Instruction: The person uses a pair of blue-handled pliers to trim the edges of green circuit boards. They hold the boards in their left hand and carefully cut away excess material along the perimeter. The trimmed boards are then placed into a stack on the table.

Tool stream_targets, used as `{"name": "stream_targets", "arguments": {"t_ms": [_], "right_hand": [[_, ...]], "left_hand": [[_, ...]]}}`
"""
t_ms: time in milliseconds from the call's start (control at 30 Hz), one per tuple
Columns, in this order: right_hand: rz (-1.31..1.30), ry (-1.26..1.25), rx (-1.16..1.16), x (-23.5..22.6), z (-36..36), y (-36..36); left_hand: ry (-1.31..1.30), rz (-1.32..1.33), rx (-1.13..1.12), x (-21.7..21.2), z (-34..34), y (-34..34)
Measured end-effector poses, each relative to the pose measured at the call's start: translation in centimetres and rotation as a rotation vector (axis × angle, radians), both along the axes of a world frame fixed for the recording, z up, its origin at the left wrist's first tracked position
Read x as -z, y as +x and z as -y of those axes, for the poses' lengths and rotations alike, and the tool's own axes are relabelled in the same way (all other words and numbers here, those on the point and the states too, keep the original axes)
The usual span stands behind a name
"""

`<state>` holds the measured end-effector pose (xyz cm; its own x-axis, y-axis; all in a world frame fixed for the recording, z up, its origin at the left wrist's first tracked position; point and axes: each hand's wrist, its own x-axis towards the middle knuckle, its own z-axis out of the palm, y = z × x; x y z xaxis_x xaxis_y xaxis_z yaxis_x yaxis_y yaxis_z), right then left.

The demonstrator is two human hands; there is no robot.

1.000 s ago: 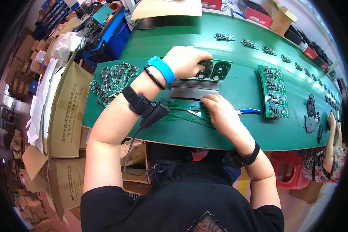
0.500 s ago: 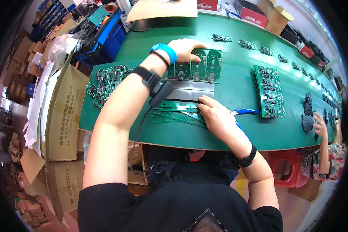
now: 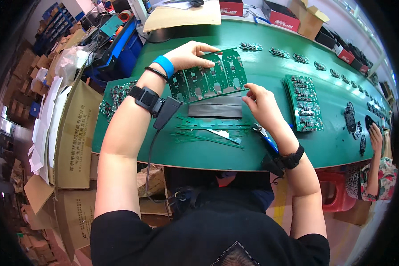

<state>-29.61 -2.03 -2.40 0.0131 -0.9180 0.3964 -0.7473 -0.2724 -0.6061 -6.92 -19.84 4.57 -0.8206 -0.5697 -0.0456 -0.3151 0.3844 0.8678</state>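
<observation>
A green circuit board panel [image 3: 207, 76], made up of several joined boards with narrow edge strips, is held tilted above the table. My left hand [image 3: 191, 56] is closed on its upper edge, thumb on the near face. My right hand [image 3: 267, 106] is at the right end of the panel's lower strip, thumb and forefinger apart; whether they touch the strip I cannot tell. Beneath the panel lies a flat dark grey metal piece [image 3: 215, 110]. Loose green strips [image 3: 199, 128] lie scattered nearer me. Blue-handled cutters [image 3: 267, 138] rest beside them, partly under my right forearm.
A stack of circuit board panels [image 3: 303, 104] stands to the right, and a heap of small boards [image 3: 115, 97] at the left. Board groups [image 3: 279, 52] line the far side. Another person's hand [image 3: 376, 138] is near dark plastic parts [image 3: 351, 119] at the far right.
My left hand has raised and tilted the panel, moving it slightly left. My right hand has lifted off the grey metal piece up to the panel's right end, uncovering the cutters.
</observation>
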Motion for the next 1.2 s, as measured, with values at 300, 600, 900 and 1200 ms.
{"name": "stream_targets", "arguments": {"t_ms": [300, 600, 900, 1200], "right_hand": [[0.52, 0.164, -0.201, -1.0, -2.2, 0.3], [-0.421, -0.379, -0.016, -2.9, -5.3, 1.3], [-0.352, -0.447, -0.246, -6.6, 1.2, 2.9], [-0.223, -0.07, -0.175, -3.7, 4.6, 2.4]], "left_hand": [[0.068, -0.038, -0.076, 1.7, -0.8, 1.5], [0.232, -0.179, -0.164, 1.1, -2.0, 3.5], [-0.167, 0.069, -0.008, -0.3, -4.0, 3.3], [-0.02, -0.118, -0.04, 1.6, -4.9, 3.9]]}}
